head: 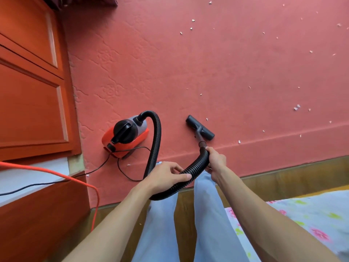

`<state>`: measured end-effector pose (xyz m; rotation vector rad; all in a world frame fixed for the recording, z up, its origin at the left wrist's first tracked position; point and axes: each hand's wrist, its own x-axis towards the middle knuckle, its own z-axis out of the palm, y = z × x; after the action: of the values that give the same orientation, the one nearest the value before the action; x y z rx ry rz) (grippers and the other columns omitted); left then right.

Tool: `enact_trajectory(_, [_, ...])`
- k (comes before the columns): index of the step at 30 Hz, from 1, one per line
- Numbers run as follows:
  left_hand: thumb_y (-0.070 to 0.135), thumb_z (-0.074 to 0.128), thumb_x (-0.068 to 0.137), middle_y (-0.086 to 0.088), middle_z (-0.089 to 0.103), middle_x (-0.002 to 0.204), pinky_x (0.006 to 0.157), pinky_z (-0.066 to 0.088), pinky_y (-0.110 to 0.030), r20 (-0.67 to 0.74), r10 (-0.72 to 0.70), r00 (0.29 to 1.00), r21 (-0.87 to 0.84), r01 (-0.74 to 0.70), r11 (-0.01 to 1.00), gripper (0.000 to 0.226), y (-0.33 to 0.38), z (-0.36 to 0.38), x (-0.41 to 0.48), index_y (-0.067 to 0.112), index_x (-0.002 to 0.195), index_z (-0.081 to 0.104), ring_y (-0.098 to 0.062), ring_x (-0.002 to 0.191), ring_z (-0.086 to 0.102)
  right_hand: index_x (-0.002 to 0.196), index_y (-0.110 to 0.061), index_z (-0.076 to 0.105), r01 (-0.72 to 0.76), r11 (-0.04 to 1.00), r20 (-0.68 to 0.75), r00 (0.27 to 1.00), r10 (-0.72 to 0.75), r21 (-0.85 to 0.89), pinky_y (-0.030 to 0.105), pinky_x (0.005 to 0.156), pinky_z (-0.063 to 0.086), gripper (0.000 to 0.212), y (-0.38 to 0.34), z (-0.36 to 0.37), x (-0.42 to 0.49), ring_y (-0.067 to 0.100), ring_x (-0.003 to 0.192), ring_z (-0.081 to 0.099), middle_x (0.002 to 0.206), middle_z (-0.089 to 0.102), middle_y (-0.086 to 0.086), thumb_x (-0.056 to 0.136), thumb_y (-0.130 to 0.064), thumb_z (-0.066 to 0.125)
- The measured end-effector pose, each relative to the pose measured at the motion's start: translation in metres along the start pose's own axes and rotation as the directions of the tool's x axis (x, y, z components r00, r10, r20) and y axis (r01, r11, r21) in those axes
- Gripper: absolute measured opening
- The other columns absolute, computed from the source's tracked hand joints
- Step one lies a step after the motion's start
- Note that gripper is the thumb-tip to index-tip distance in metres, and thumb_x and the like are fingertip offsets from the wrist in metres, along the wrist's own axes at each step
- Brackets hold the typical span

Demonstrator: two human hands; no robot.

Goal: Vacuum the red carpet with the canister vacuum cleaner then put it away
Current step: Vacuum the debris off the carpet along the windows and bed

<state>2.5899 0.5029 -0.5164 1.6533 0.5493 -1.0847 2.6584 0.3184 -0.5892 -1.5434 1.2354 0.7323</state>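
The red carpet (226,63) spreads out ahead of both sets of fingers, and most of what needs cleaning lies beyond and to the right of the right hand's knuckles. The vacuum cleaner (125,136) sits on the carpet ahead of the left fingers and off to their left, beside the wooden cupboard (28,91). Its hose (155,140) arches up from the body, drops toward the left fingers, loops under them and rises into the right fist.

The brush head (200,127) rests on the carpet just beyond the right fingertips, on a short tube. The right hand (216,160) is clenched round the hose end where it meets that tube. The left hand (166,175) curls more loosely over the hose further back, thumb lying along it.

The step in hand looks like the start of sweeping. To do it well, the right hand should steer and keep the head flat. The left should only feed slack, so the loop does not drag the machine over.

A black cord (122,171) trails on the carpet just ahead of the left fingers and is best kept out of the head's path. White scraps (296,107) lie scattered well beyond the right fingers, so slow overlapping strokes outward suit them.
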Motion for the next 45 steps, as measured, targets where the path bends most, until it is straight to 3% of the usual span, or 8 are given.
enact_trajectory(5, [0.047,0.076,0.083,0.007,0.075,0.086,0.053,0.043,-0.007,-0.005,-0.025,1.0,-0.031,0.024,0.999,0.029,0.002,0.004,0.017,0.022,0.098,0.073,-0.002,0.07,0.067,0.103,-0.002,0.058,-0.015,0.999,-0.012,1.0,0.015,0.045,0.027,0.053,0.047,0.029,-0.002,0.004,0.02,0.021,0.068,0.058,0.091,0.062,0.013,0.087,-0.025,0.067])
enact_trajectory(9, [0.047,0.074,0.086,0.01,0.075,0.081,0.05,0.042,-0.006,-0.029,-0.036,0.999,-0.12,0.032,0.992,0.027,0.012,0.02,0.036,0.022,0.096,0.073,0.007,0.06,0.066,0.097,-0.004,0.058,-0.051,0.999,0.065,0.997,0.049,0.019,0.027,0.053,0.046,0.03,-0.02,-0.001,0.045,0.018,0.064,0.056,0.08,0.061,0.008,0.086,-0.029,0.071])
enact_trajectory(14, [0.033,0.08,0.084,-0.005,0.076,0.075,0.051,0.052,-0.022,0.016,-0.037,0.999,-0.398,0.041,0.916,0.027,0.048,0.02,0.038,0.008,0.091,0.074,-0.014,0.061,0.071,0.094,-0.01,0.058,-0.072,0.995,0.211,0.974,0.084,-0.063,0.024,0.048,0.032,0.028,-0.071,-0.019,0.053,0.013,0.052,0.039,0.064,0.045,0.003,0.079,-0.03,0.071])
enact_trajectory(21, [0.041,0.083,0.073,-0.001,0.071,0.077,0.063,0.047,-0.019,0.114,0.048,0.992,-0.417,0.004,0.909,0.024,0.089,0.004,0.044,0.019,0.082,0.078,-0.017,0.074,0.061,0.084,-0.011,0.056,0.046,0.956,0.274,0.961,0.037,-0.29,0.019,0.048,0.029,0.019,-0.132,-0.023,0.042,0.012,0.039,0.036,0.06,0.046,0.004,0.082,-0.027,0.066])
enact_trajectory(25, [0.037,0.081,0.073,-0.002,0.071,0.079,0.065,0.052,-0.021,0.096,0.106,0.99,-0.577,-0.031,0.816,0.023,0.105,0.009,0.061,0.017,0.083,0.078,-0.013,0.072,0.067,0.094,-0.012,0.059,0.108,0.944,0.314,0.949,-0.005,-0.31,0.018,0.044,0.028,0.024,-0.17,-0.012,0.055,0.011,0.036,0.033,0.066,0.045,0.006,0.077,-0.029,0.064])
enact_trajectory(30, [0.037,0.079,0.071,-0.017,0.068,0.081,0.064,0.055,-0.027,0.136,0.166,0.977,-0.693,-0.026,0.721,0.027,0.121,0.018,0.085,0.013,0.084,0.076,-0.024,0.071,0.066,0.075,-0.017,0.055,0.11,0.923,0.369,0.929,0.037,-0.368,0.016,0.043,0.029,0.017,-0.202,-0.015,0.072,0.012,0.042,0.033,0.068,0.044,0.005,0.079,-0.032,0.06])
enact_trajectory(38, [0.033,0.08,0.071,-0.006,0.073,0.082,0.07,0.057,-0.025,0.257,0.187,0.948,-0.548,-0.017,0.836,0.025,0.139,0.022,0.092,0.012,0.083,0.079,-0.014,0.073,0.07,0.092,-0.011,0.06,0.121,0.938,0.298,0.954,-0.02,-0.326,0.02,0.047,0.031,0.025,-0.184,-0.048,0.073,0.012,0.043,0.038,0.06,0.049,0.002,0.078,-0.032,0.062])
enact_trajectory(45, [0.023,0.081,0.073,-0.015,0.073,0.099,0.074,0.059,-0.031,0.389,0.135,0.911,-0.455,0.063,0.888,0.035,0.121,0.023,0.093,0.002,0.1,0.077,-0.026,0.088,0.071,0.084,-0.012,0.062,0.237,0.902,0.319,0.94,-0.119,-0.36,0.031,0.061,0.039,0.022,-0.171,-0.044,0.062,0.02,0.064,0.052,0.071,0.058,0.007,0.078,-0.032,0.066])
